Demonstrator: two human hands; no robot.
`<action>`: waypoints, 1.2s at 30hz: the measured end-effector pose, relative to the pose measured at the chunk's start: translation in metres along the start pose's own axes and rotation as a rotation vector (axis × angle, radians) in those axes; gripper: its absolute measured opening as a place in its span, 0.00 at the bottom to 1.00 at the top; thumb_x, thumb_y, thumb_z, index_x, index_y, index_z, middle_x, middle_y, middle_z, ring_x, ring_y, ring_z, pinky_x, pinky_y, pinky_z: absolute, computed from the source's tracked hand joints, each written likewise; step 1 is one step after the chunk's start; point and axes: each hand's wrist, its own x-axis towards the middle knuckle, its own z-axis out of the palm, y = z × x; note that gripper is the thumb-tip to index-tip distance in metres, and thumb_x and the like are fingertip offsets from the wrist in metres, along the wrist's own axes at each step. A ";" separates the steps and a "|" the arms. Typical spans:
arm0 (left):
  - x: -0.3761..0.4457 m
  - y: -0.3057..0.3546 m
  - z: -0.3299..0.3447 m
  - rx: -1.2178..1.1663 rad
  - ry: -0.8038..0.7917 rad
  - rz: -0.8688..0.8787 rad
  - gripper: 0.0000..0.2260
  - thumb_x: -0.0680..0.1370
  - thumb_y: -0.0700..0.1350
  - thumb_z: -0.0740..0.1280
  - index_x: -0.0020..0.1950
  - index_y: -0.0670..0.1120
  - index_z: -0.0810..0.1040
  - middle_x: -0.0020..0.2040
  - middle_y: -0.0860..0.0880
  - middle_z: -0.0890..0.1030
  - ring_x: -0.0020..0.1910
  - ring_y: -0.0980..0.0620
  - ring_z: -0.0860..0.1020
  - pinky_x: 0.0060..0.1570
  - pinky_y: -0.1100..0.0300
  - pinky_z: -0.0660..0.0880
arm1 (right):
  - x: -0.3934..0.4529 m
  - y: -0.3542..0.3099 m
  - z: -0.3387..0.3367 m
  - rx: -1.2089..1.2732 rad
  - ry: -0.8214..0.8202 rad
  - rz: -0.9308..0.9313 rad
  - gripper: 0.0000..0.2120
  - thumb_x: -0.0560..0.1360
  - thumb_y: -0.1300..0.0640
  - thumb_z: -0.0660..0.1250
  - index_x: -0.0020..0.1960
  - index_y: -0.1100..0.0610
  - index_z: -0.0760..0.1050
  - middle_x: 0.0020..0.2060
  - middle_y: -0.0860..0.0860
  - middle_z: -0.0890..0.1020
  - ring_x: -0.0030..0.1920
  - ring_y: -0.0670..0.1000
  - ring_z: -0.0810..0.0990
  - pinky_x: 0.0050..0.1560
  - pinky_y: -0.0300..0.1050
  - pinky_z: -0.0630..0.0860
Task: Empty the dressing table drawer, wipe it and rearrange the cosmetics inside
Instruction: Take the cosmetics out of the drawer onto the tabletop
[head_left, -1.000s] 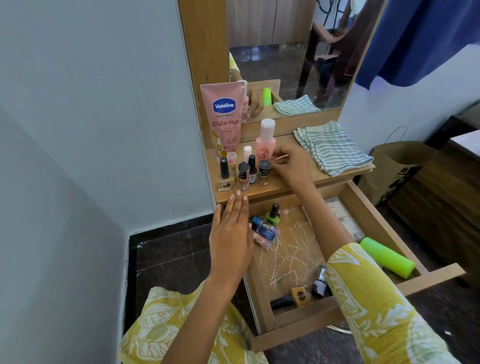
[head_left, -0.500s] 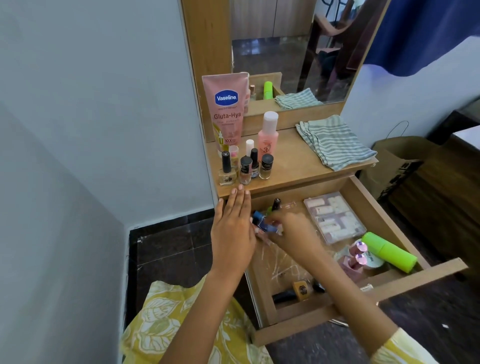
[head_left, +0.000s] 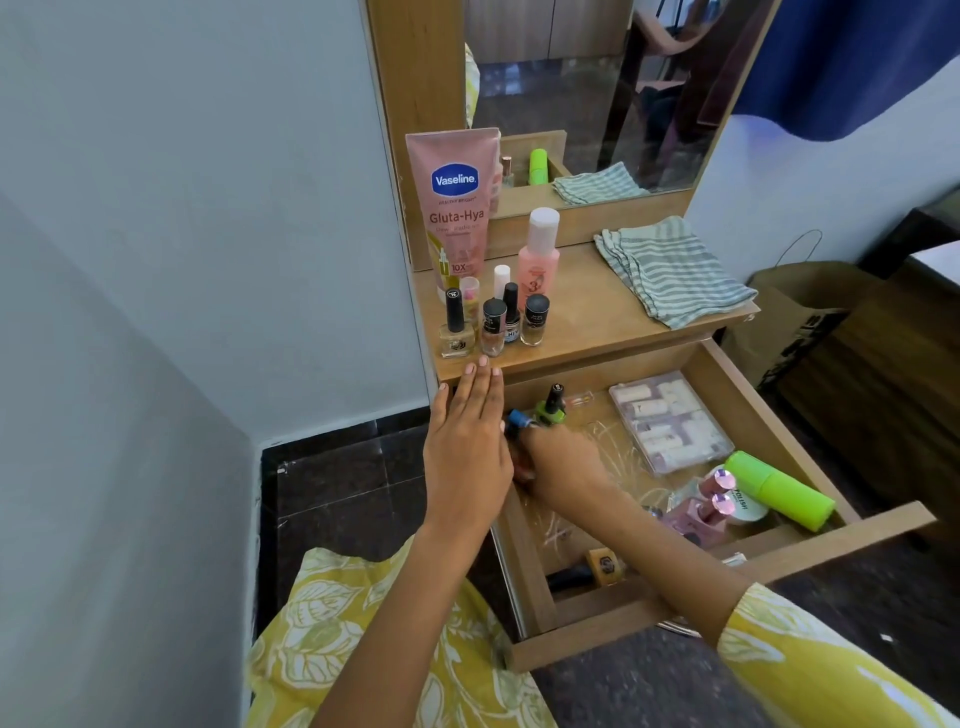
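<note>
drawer (head_left: 878, 525) of the dressing table stands pulled out under the tabletop (head_left: 597, 312), and it holds most of its load yet. a second ago the right hand (head_left: 561, 467) was up on the tabletop beside the row of nail polish bottles (head_left: 493, 325); now it has dropped into the drawer's near-left corner, among a small cluster there. its fingers are curled down over something pink, mostly hidden under the palm and behind the left hand, so i cannot tell whether they have closed on it. just beyond the knuckles a blue-capped bottle (head_left: 517, 417) and a green polish bottle (head_left: 551, 410) lie touching the hand or nearly so. the left hand (head_left: 467, 452) has kept its place, flat with straight fingers, tips at the tabletop's front edge, gripping nothing.

that reads as one more fetch-and-carry round: emptying is under way, wiping not begun, judging by the striped cloth (head_left: 675, 270) folded untouched on the tabletop.

inside the drawer: a clear case of small tubes (head_left: 670, 421) toward the back, a lime green bottle (head_left: 779, 491) lying along the right wall, two pink jewel-capped bottles (head_left: 706, 506) beside a round white compact (head_left: 750, 506), and a yellow-capped bottle (head_left: 602, 564) on its side at the front. on the tabletop stand a vaseline tube (head_left: 457, 202) and a pink bottle (head_left: 537, 260) behind the polishes.
</note>
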 end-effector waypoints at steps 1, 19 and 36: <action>0.000 0.000 0.000 -0.004 0.000 0.002 0.24 0.75 0.40 0.68 0.70 0.41 0.68 0.71 0.44 0.68 0.71 0.48 0.66 0.69 0.48 0.61 | -0.002 0.006 -0.004 0.055 0.002 0.019 0.09 0.77 0.53 0.64 0.54 0.56 0.75 0.46 0.52 0.81 0.44 0.52 0.81 0.43 0.44 0.79; 0.001 0.001 0.004 0.030 0.056 0.006 0.26 0.70 0.39 0.73 0.67 0.39 0.72 0.67 0.42 0.73 0.67 0.45 0.71 0.65 0.44 0.63 | 0.062 0.035 -0.080 0.380 0.499 0.087 0.07 0.75 0.58 0.68 0.49 0.61 0.76 0.47 0.54 0.78 0.43 0.49 0.73 0.38 0.35 0.62; -0.001 0.001 0.005 -0.013 0.018 -0.016 0.26 0.72 0.39 0.70 0.70 0.41 0.69 0.70 0.44 0.69 0.70 0.47 0.67 0.69 0.48 0.60 | 0.000 0.030 -0.019 0.259 0.453 -0.098 0.04 0.73 0.57 0.69 0.47 0.53 0.76 0.42 0.45 0.77 0.41 0.43 0.76 0.42 0.41 0.76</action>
